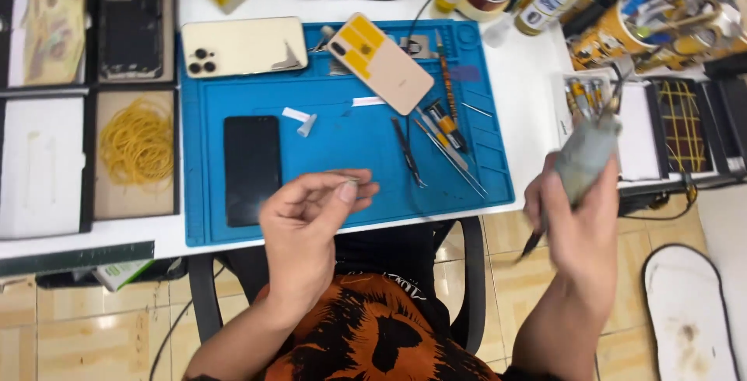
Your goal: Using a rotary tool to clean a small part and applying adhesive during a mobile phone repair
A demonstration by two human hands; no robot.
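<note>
Over the mat's near edge: the left hand (307, 221) pinches a tiny thin part (348, 181) between thumb and fingertip. It is too small to tell what it is.
Right hand: the right hand (576, 221) is off the table's right side, closed around a grey tool (585, 157) and a thin dark pick (531, 245) that pokes down past the palm. It looks blurred.
Part risk: the tiny part is held by a light pinch. I think it could slip, bounce off the mat (342, 132) and be lost on the tiled floor (78, 334).
Pick risk: the sharp pick points down near the lap. I think a quick swing could poke the leg or scratch something.
Black phone: the black phone (252, 169) lies flat on the mat, just left of the left hand. A dropped tool could hit its glass.
Pink phone: the pink phone (381, 63) lies tilted at the back of the mat, with its end just beside the tweezers (407, 151) and small screwdrivers (447, 128). A nudge could roll those off.
White phone: the white phone (245, 46) lies on the mat's far left corner, well away from both hands.
Rubber bands: yellow rubber bands (138, 143) sit in a tray left of the mat, safe from the hands.
Cups: cups of tools (622, 31) crowd the far right. A wide reach by the right arm could tip them.
</note>
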